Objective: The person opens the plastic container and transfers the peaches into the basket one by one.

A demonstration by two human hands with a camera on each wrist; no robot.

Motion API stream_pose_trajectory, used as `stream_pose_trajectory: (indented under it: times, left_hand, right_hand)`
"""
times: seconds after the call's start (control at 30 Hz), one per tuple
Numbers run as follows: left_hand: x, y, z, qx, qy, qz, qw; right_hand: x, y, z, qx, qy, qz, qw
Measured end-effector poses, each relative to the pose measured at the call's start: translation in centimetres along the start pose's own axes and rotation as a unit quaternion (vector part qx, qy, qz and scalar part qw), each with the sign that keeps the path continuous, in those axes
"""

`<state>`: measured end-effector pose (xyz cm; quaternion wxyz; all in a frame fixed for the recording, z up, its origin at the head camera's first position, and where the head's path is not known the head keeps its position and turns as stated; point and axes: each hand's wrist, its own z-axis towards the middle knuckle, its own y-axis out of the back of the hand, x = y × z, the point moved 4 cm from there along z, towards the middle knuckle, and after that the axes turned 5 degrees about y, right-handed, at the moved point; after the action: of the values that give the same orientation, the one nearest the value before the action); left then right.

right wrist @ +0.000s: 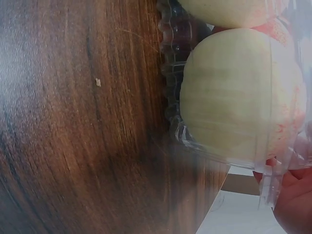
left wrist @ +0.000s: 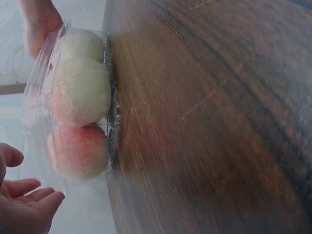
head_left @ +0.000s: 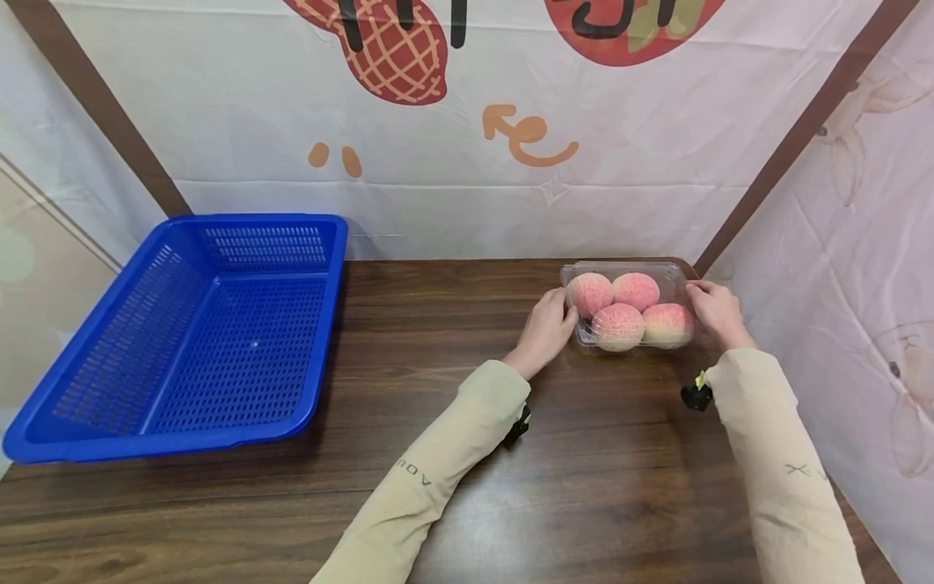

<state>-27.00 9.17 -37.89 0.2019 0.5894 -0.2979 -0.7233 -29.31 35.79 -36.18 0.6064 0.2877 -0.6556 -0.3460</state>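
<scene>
A clear plastic clamshell box (head_left: 673,280) stands on the table, holding several pink-and-cream peaches (head_left: 619,327). My left hand (head_left: 547,326) is at the box's left side. In the left wrist view, the loosely bent fingers of this left hand (left wrist: 27,202) show beside the box (left wrist: 38,105), with thumb and fingers spread apart. My right hand (head_left: 718,312) pinches the box's rim at the right end. In the right wrist view, fingers of the right hand (right wrist: 295,197) meet the clear rim below a pale peach (right wrist: 229,95); part of that hand lies outside the frame.
A blue perforated plastic basket (head_left: 328,324) stands at the left of the brown wooden table (head_left: 438,324). A white printed curtain (head_left: 438,203) hangs along the back edge, and another white sheet (head_left: 839,268) closes off the right side near my right arm.
</scene>
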Motion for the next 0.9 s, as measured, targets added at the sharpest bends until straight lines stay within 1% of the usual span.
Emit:
stream_pose_trajectory:
  times: [0.17, 0.33, 0.6, 0.9]
  left_hand:
    - [0.1, -0.4, 0.0, 0.009, 0.003, 0.002, 1.0]
    - [0.1, -0.8, 0.1, 0.019, 0.007, -0.004, 0.9998]
    - [-0.2, -1.2, -0.1, 0.005, -0.012, -0.005, 0.9999]
    - [-0.3, -1.7, -0.2, 0.018, 0.009, -0.028, 0.9994]
  right_hand:
    - [-0.2, -0.2, -0.1, -0.002, -0.002, 0.015, 0.9999]
    - [-0.1, -0.2, -0.1, -0.006, -0.006, 0.009, 0.9999]
    - [0.1, -0.2, -0.2, -0.005, -0.012, 0.003, 0.9999]
    - [0.1, -0.2, -0.3, -0.006, -0.006, -0.002, 1.0]
